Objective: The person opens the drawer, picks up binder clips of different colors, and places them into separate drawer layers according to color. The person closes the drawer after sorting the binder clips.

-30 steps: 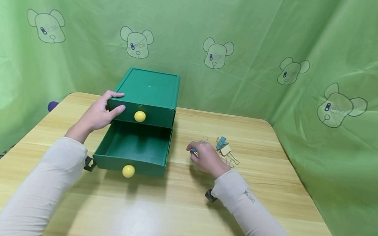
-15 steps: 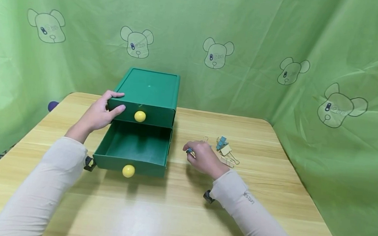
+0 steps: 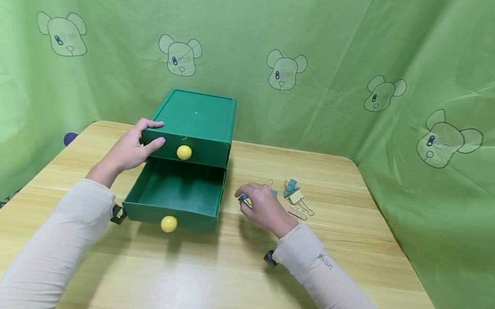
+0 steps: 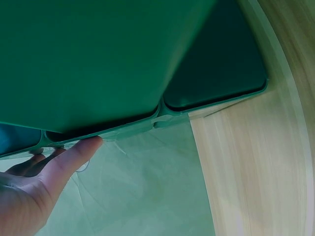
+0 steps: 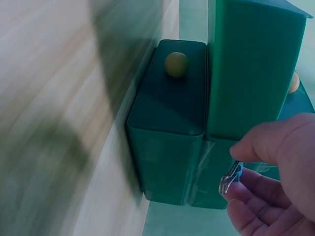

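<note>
A green drawer cabinet (image 3: 198,115) with yellow knobs stands on the left of the table, its middle drawer (image 3: 195,221) pulled out. My left hand (image 3: 128,150) holds the cabinet's upper front left corner, thumb against the top drawer's face and fingers over the top. Between thumb and fingers, my right hand (image 3: 266,210) pinches a small blue binder clip (image 5: 231,178) above the table, right of the pulled-out drawer. Behind that hand lie a blue binder clip (image 3: 290,188) and cream binder clips (image 3: 296,196); another blue piece is partly hidden by the knuckles.
In the right wrist view, a pushed-in bottom drawer (image 5: 170,98) sits below the extended one. The wooden table (image 3: 331,256) has a rounded far right corner. Green curtain (image 3: 248,25) with printed bear heads hangs behind and at both sides.
My right hand has moved a little left, towards the pulled-out drawer, carrying the blue binder clip. The left hand and the cabinet stay where they were.
</note>
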{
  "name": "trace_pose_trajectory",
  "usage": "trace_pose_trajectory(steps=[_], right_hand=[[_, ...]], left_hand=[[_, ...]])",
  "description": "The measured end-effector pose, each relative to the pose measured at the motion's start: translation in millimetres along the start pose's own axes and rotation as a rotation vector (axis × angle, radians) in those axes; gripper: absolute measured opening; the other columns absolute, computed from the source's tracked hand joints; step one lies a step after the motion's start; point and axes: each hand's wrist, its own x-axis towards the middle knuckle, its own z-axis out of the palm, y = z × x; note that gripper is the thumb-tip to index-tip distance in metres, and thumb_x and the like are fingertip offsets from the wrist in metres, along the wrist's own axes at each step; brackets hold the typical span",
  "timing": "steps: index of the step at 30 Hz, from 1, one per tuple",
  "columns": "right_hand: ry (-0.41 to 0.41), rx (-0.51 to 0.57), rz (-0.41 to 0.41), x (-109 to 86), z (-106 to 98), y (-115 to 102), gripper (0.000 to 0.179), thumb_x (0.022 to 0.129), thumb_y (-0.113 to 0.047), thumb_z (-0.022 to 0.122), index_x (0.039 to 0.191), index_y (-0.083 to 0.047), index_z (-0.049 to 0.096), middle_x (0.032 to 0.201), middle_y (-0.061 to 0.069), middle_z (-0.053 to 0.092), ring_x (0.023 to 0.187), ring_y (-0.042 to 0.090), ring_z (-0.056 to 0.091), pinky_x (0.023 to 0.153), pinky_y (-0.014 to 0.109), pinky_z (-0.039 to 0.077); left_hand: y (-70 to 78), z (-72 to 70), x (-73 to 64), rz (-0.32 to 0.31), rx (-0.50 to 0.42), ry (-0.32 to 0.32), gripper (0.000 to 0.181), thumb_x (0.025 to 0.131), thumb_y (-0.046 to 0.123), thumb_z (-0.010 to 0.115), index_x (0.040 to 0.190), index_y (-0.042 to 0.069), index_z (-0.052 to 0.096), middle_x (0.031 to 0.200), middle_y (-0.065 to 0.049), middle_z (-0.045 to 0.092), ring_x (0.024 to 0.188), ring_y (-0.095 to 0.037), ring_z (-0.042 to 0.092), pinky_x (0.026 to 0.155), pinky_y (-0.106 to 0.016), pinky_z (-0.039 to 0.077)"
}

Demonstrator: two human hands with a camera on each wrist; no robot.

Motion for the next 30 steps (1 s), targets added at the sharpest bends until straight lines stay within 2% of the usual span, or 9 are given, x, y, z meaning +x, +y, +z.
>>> trace_pose_trajectory(steps=[13,25,30], right_hand=[[0.037,0.022,-0.013,6.5,1.0,-9.5,0.021,0.080,0.003,0.071,0.101,-0.001,0.066,0.095,0.011,0.067,0.084,0.020,0.064,0.075,0.029,0.054],[0.049,0.051,-0.006,14.2,-3.2,-21.5,0.019,0.083,0.001,0.070,0.101,-0.001,0.066,0.099,0.008,0.067,0.088,0.018,0.064,0.078,0.027,0.053],[0.080,0.078,-0.025,19.2,-5.1,-23.9,0.017,0.083,0.002,0.070,0.099,0.000,0.066,0.097,0.008,0.067,0.088,0.019,0.064,0.078,0.029,0.054]], left_hand=[[0.7,-0.1,0.3,-0.009,-0.006,-0.002,0.061,0.099,0.041,0.052,0.149,0.013,0.031,0.149,-0.026,0.027,0.122,-0.045,0.040,0.095,-0.062,0.041],[-0.4,0.2,0.1,-0.004,-0.009,-0.010,0.062,0.099,0.041,0.052,0.149,0.012,0.030,0.149,-0.027,0.026,0.124,-0.045,0.038,0.096,-0.062,0.039],[0.1,-0.1,0.2,0.002,-0.010,-0.006,0.062,0.099,0.041,0.052,0.149,0.012,0.030,0.149,-0.027,0.027,0.124,-0.046,0.038,0.097,-0.063,0.038]])
